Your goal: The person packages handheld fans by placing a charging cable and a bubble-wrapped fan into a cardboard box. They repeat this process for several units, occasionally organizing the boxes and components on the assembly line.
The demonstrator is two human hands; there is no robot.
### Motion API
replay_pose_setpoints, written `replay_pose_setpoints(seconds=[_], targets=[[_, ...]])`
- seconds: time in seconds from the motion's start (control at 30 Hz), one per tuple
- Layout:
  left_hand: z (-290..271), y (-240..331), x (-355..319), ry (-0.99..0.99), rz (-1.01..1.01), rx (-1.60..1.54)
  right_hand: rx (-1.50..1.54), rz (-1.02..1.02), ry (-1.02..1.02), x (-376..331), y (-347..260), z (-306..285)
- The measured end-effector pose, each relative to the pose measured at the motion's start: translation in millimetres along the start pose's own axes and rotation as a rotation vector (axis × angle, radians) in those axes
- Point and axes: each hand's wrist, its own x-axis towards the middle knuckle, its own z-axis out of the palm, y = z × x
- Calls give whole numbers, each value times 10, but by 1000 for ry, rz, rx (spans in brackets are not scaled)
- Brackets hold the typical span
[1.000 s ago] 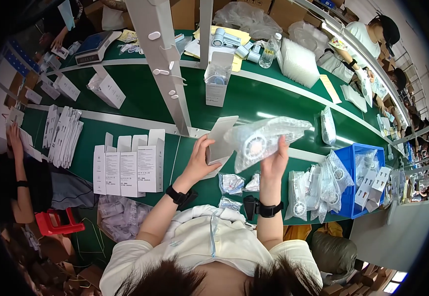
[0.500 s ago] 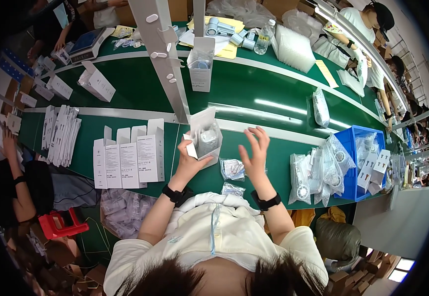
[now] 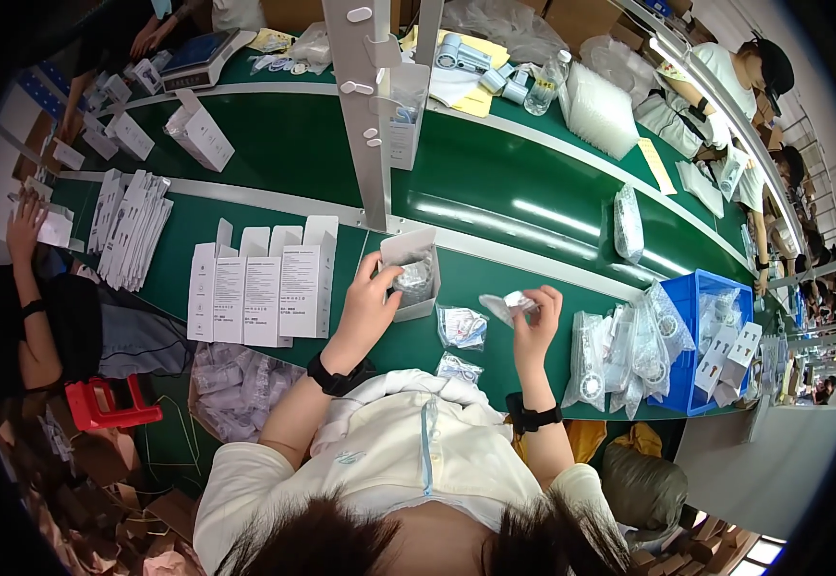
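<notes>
A white carton [image 3: 422, 300] stands with its top flap up, and a plastic-wrapped item [image 3: 415, 276] shows inside it. My left hand [image 3: 368, 305] is closed on the carton's left edge, fingertips at the opening. Off to the right, my right hand [image 3: 537, 324] pinches a small clear plastic bag [image 3: 505, 306] above the green table; what the bag contains is too small to make out. Between my hands, two small plastic packets lie on the table: a farther packet [image 3: 463, 327] and a nearer packet [image 3: 459, 368].
On the left stand several white cartons [image 3: 262, 298] beside a stack of flattened cartons [image 3: 133, 230]. To the right, bagged items [image 3: 619, 350] lie against a blue bin [image 3: 701, 288]. A grey post [image 3: 364, 125] rises behind the carton. A co-worker's hand [image 3: 26, 226] is far left.
My right hand, empty and spread before, now holds the small plastic bag, farther right and lower. My left fingers have shifted up to the carton's opening. The whole view has moved slightly.
</notes>
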Motion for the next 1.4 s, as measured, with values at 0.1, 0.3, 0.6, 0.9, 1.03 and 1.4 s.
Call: replay_pose_setpoints(seconds=[0.1,0.3,0.6,0.9,1.03,1.4], targets=[[14,26,60,1,-22,95,123,-454,-23,221,-569,234],[45,-24,143,137,-22,0,-37,-870,-288,299,-804,750],[-69,-117,104,-23,-142,-124,-530,-794,-849,244,-874,597],[-27,-142,46,14,-98,-83,-429,-891,-559,76,-600,733],[-273,-373,45,245,-59,-223,-267,-839,-532,84,-565,604],[43,-647,-381,-141,-366,750,622,390,-521,522,413,1025]])
